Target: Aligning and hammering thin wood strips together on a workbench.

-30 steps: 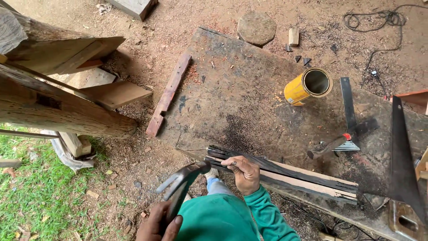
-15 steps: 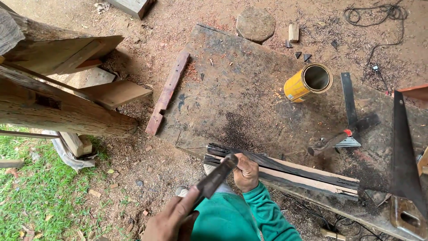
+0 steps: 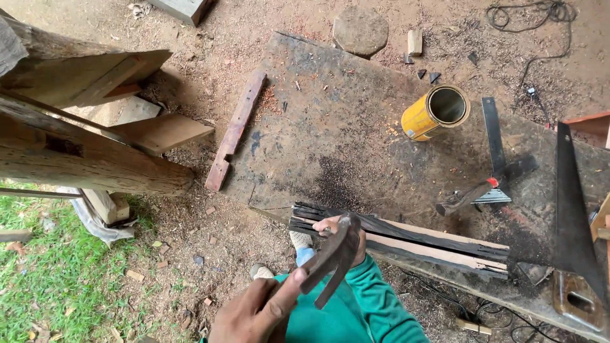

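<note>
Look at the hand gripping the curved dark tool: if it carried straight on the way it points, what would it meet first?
Probably the other hand, which rests on the stack of dark strips. The tool, held by the left hand, already overlaps it in the picture, though depth is unclear.

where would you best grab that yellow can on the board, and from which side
Grip the yellow can around its round side wall, coming from above. It lies tilted on the board with its open mouth facing up and right, so the curved yellow body is exposed and nothing crowds it.
</note>
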